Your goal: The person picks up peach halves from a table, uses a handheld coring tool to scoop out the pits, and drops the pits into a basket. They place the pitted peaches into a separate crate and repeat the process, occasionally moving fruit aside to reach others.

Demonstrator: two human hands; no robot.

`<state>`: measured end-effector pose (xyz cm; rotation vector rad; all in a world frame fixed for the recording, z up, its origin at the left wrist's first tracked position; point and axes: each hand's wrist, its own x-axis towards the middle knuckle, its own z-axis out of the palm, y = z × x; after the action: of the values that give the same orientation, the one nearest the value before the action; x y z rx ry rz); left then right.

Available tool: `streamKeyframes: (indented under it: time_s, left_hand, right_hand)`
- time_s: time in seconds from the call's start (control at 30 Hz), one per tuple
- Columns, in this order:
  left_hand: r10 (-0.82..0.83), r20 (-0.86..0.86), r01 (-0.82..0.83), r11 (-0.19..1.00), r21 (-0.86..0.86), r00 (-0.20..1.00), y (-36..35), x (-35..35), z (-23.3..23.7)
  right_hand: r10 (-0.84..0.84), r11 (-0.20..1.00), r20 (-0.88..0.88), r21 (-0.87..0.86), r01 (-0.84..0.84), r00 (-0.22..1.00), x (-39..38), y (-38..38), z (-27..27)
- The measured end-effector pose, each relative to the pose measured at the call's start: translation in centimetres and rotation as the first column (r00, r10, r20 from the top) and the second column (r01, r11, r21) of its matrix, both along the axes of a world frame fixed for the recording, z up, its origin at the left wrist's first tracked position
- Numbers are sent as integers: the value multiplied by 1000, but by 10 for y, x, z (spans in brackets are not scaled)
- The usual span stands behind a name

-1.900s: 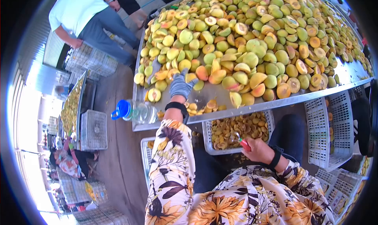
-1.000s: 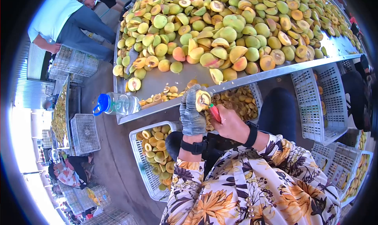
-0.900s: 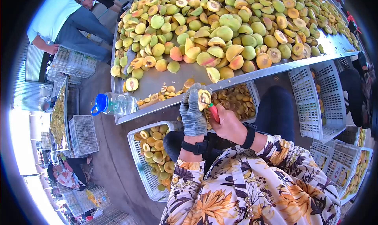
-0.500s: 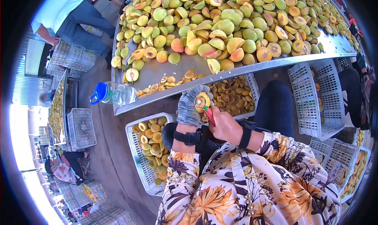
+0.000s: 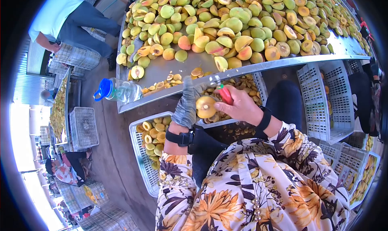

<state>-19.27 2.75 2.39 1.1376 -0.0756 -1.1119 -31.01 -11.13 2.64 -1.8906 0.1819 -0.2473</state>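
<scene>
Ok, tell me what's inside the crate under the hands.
Cut fruit pieces lie in the crate; left hand, right hand and table edge cover parts; anything deeper is hidden.

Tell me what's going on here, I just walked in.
Someone in a floral top is working on cut fruit at a metal table. Their bare right hand grips a red-handled tool right beside a halved fruit. That half is at the gloved left hand, though how firmly it's held is unclear. A big heap of fruit, much of it cut, covers much of the table, and a white crate of halves stands to the person's left.
</scene>
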Motion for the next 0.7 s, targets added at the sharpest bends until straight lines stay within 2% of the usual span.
streamKeyframes:
  time_s: [0.03,0.13,0.17,0.2,0.23,0.27,0.3,0.33,0.4,0.43,0.47,0.5,0.53,0.57,0.6,0.67,0.7]
  left_hand:
    - [-17,111,17,1000,2,994,-3,-4,0]
    - [50,78,-44,996,-76,996,-8,-7,4]
    - [55,73,-44,989,-139,996,-8,-10,8]
    - [55,78,-44,989,-139,995,-8,-17,9]
    - [198,108,-180,971,-157,974,-9,-28,7]
    - [336,134,-311,933,-178,932,-12,-35,7]
    - [290,238,-261,954,-146,927,-17,-37,16]
    - [292,238,-262,954,-148,926,-19,-42,10]
    - [394,326,-343,917,-206,859,-20,-53,-5]
    - [421,104,-397,897,-196,901,-17,-52,-4]
    - [423,105,-399,896,-197,900,-18,-48,-9]
    - [563,1,-555,814,-174,826,-21,-41,-15]
    - [685,-97,-692,710,-134,722,-22,-36,-19]
    - [694,12,-681,709,-185,720,-17,-32,-22]
    - [694,13,-680,709,-184,720,-15,-32,-17]
    - [601,152,-561,793,-238,785,-12,-37,-7]
    - [623,126,-595,778,-203,772,-14,-34,-10]
  right_hand:
    - [80,997,10,-3,-80,997,1,1,-1]
    - [50,999,-17,-2,-50,999,2,9,-2]
    - [-10,996,180,93,-7,984,7,13,-20]
    - [-10,996,184,93,-7,983,8,13,-15]
    - [-66,915,52,402,40,996,8,13,-7]
    - [-77,740,-94,662,120,993,7,14,1]
    - [-109,633,-131,755,170,985,10,16,7]
    - [-108,635,-130,754,169,986,12,21,9]
    - [-135,555,-219,791,257,966,11,33,10]
    - [-88,626,-213,748,221,973,11,37,7]
    - [-17,723,-221,671,164,975,8,39,7]
    - [-115,888,-155,426,171,981,6,40,1]
    - [-189,970,-61,143,195,980,5,41,-4]
    - [-188,970,-56,144,194,981,2,39,-7]
    - [-149,983,-44,97,153,988,-3,36,-3]
    - [-115,992,-41,55,117,993,-11,38,-4]
    - [-81,996,-42,32,82,996,-14,39,-6]
